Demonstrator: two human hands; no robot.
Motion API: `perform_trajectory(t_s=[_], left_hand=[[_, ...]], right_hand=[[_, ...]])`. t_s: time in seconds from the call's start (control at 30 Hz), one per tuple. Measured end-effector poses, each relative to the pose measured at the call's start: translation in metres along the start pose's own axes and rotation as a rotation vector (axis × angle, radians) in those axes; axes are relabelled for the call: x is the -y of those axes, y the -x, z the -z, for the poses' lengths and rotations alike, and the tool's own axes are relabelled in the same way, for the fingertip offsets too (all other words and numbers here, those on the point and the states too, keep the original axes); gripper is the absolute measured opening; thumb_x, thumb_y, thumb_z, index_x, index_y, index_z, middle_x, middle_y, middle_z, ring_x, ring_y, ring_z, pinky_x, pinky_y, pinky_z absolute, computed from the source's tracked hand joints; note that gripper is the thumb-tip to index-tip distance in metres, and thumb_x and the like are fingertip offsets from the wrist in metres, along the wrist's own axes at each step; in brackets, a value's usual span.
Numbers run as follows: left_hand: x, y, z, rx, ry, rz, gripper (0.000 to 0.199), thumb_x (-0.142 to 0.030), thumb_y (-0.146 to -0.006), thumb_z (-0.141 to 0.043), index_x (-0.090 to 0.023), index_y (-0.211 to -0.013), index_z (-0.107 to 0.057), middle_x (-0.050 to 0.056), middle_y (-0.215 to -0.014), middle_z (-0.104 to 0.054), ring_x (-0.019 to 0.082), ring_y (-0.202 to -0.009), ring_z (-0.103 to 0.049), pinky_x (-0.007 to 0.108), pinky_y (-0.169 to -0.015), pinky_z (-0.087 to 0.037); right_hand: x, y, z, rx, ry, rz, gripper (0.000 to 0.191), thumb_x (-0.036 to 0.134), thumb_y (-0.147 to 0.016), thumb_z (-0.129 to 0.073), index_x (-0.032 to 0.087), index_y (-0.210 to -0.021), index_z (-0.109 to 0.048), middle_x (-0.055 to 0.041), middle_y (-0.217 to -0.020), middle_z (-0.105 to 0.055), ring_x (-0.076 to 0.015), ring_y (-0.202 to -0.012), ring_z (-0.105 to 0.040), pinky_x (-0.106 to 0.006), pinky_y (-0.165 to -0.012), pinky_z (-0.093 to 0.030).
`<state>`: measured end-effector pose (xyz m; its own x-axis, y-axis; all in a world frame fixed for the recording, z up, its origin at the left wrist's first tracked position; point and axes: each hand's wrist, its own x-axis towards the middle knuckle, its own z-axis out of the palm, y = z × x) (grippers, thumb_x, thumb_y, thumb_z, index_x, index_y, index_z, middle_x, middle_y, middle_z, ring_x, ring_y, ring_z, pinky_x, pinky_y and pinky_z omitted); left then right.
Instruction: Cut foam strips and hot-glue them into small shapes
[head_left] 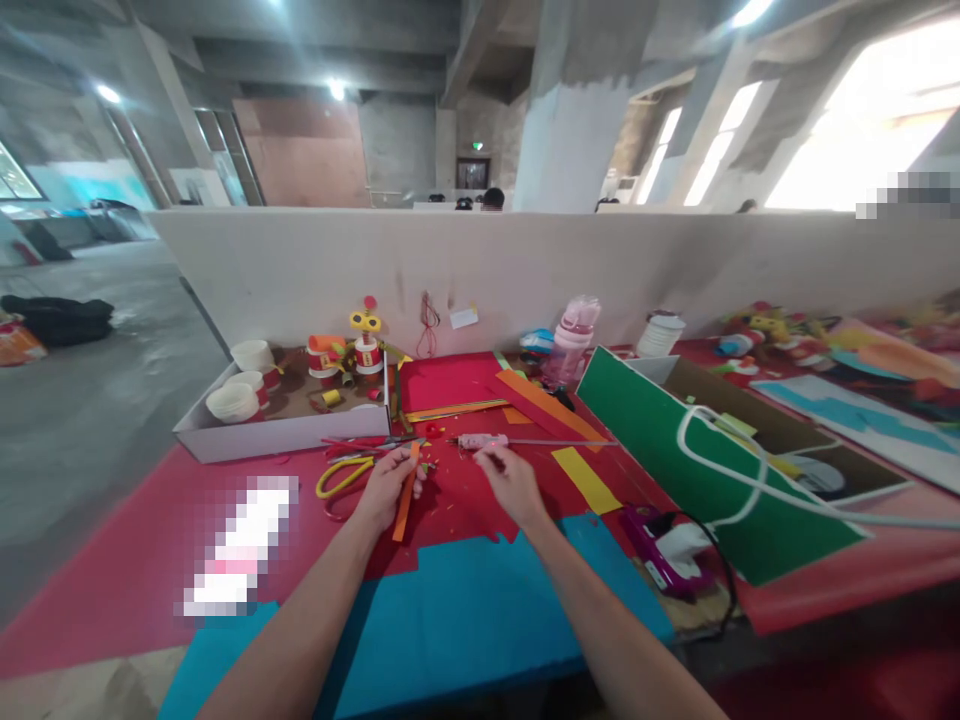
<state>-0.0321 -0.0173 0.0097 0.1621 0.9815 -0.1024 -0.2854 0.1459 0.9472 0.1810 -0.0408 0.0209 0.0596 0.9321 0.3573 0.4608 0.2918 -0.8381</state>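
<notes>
My left hand [388, 488] grips a narrow orange paper strip [405, 505], which slants down toward the blue sheet. Just left of that hand lie yellow-handled scissors [343, 477]. My right hand [511, 480] is closed, its fingertips touching or just below a pink glue gun [482, 441] that lies on the red table cover; whether anything small is between the fingers is too small to tell. Small paper scraps are scattered between the two hands. A blue sheet [480, 610] spreads under my forearms.
A white-sided box [285, 437] with paper cups stands at the left. To the right are a yellow strip [587, 480], a purple power strip [664, 560] with a white plug, and a green-sided box [697, 480] with a white cable. A pink bottle [574, 340] stands behind.
</notes>
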Motion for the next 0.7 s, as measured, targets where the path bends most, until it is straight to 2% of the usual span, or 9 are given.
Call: perform_trajectory(t_s=[0.07,0.13,0.2,0.23,0.33,0.4,0.47,0.57,0.7], left_hand=[[0.000,-0.001,0.001,0.002,0.032,0.005,0.028,-0.037,-0.069,-0.068,-0.017,-0.078,-0.050,-0.002,-0.058,-0.060,0.009,-0.042,-0.049,0.021,-0.042,-0.039],[0.000,-0.001,0.001,0.009,0.046,0.008,0.027,-0.038,-0.071,-0.066,-0.016,-0.076,-0.051,-0.001,-0.057,-0.059,0.009,-0.041,-0.049,0.021,-0.041,-0.038],[0.000,-0.001,0.001,0.017,0.040,0.011,0.027,-0.038,-0.072,-0.065,-0.015,-0.076,-0.052,0.000,-0.058,-0.060,0.009,-0.041,-0.049,0.021,-0.041,-0.038],[0.000,-0.001,0.001,0.017,0.032,0.012,0.027,-0.038,-0.073,-0.065,-0.014,-0.076,-0.052,0.001,-0.059,-0.061,0.009,-0.041,-0.049,0.021,-0.040,-0.038],[0.001,-0.001,0.001,0.015,0.005,0.014,0.027,-0.038,-0.073,-0.065,-0.014,-0.076,-0.053,0.004,-0.061,-0.064,0.010,-0.042,-0.052,0.022,-0.042,-0.041],[0.001,0.000,0.001,0.023,-0.006,0.011,0.026,-0.036,-0.072,-0.066,-0.014,-0.076,-0.052,0.005,-0.063,-0.065,0.010,-0.043,-0.054,0.022,-0.044,-0.043],[0.001,0.000,0.000,0.027,-0.013,0.005,0.026,-0.035,-0.071,-0.067,-0.014,-0.077,-0.052,0.004,-0.063,-0.065,0.010,-0.044,-0.054,0.022,-0.045,-0.044],[0.001,0.001,-0.001,0.035,-0.025,0.006,0.027,-0.035,-0.071,-0.067,-0.015,-0.078,-0.052,0.004,-0.062,-0.065,0.010,-0.044,-0.054,0.022,-0.045,-0.045],[0.000,0.002,-0.002,0.067,-0.042,0.005,0.028,-0.036,-0.071,-0.068,-0.014,-0.078,-0.052,0.004,-0.066,-0.066,0.010,-0.046,-0.055,0.022,-0.047,-0.046]], right_hand=[[-0.017,-0.007,0.016,-0.105,0.150,-0.032,0.029,0.043,-0.086,-0.045,0.020,-0.089,-0.063,-0.0084,-0.093,-0.068,-0.0219,-0.084,-0.062,-0.032,-0.074,-0.046],[-0.032,-0.013,0.026,-0.089,0.291,-0.101,0.028,0.043,-0.085,-0.046,0.019,-0.086,-0.061,-0.0090,-0.086,-0.066,-0.0220,-0.077,-0.060,-0.032,-0.069,-0.045],[-0.038,-0.015,0.030,-0.007,0.342,-0.126,0.027,0.044,-0.083,-0.049,0.019,-0.086,-0.059,-0.0082,-0.084,-0.065,-0.0212,-0.075,-0.060,-0.031,-0.066,-0.044],[-0.038,-0.015,0.030,-0.016,0.369,-0.102,0.027,0.044,-0.083,-0.050,0.019,-0.085,-0.059,-0.0085,-0.084,-0.064,-0.0216,-0.077,-0.060,-0.030,-0.067,-0.044],[-0.025,-0.013,0.026,-0.150,0.405,0.030,0.025,0.040,-0.087,-0.044,0.019,-0.090,-0.058,-0.0087,-0.089,-0.062,-0.0211,-0.082,-0.058,-0.031,-0.072,-0.043],[-0.017,-0.014,0.024,-0.122,0.393,0.119,0.024,0.038,-0.088,-0.043,0.019,-0.089,-0.058,-0.0078,-0.088,-0.062,-0.0205,-0.082,-0.057,-0.031,-0.076,-0.043],[-0.015,-0.017,0.024,-0.095,0.405,0.087,0.022,0.036,-0.086,-0.045,0.019,-0.087,-0.058,-0.0078,-0.087,-0.062,-0.0204,-0.079,-0.056,-0.031,-0.074,-0.043],[-0.019,-0.021,0.025,-0.074,0.395,-0.045,0.021,0.036,-0.083,-0.047,0.018,-0.084,-0.058,-0.0085,-0.084,-0.062,-0.0205,-0.073,-0.057,-0.032,-0.069,-0.043],[-0.017,-0.019,0.025,-0.074,0.320,0.017,0.024,0.039,-0.085,-0.046,0.020,-0.086,-0.059,-0.0069,-0.085,-0.064,-0.0192,-0.074,-0.058,-0.030,-0.069,-0.043]])
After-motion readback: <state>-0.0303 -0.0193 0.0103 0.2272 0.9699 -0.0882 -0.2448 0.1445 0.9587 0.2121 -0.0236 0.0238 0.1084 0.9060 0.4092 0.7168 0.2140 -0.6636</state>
